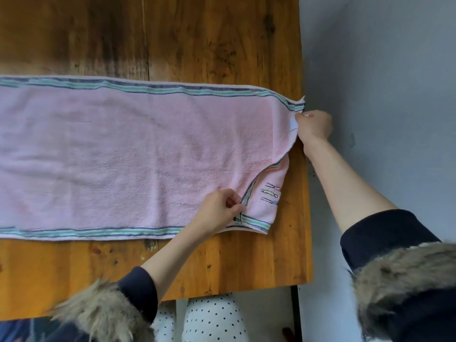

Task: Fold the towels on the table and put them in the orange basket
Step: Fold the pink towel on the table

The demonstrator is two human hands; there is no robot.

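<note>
A long pink towel (123, 149) with green and blue striped borders lies flat across the wooden table (197, 40), running off the left edge of view. Its right end is doubled over, showing a small embroidered design near the corner. My left hand (219, 213) pinches the striped near edge where the upper layer meets the lower one. My right hand (314, 125) pinches the towel's far right corner at the table's right edge, next to a small white label. The orange basket is not in view.
The table's right edge (307, 193) runs next to a grey-white wall (382, 82). Its near edge lies just in front of my polka-dot trousers (212, 319). Bare wood shows beyond and in front of the towel. Fur-trimmed dark sleeves cover both my forearms.
</note>
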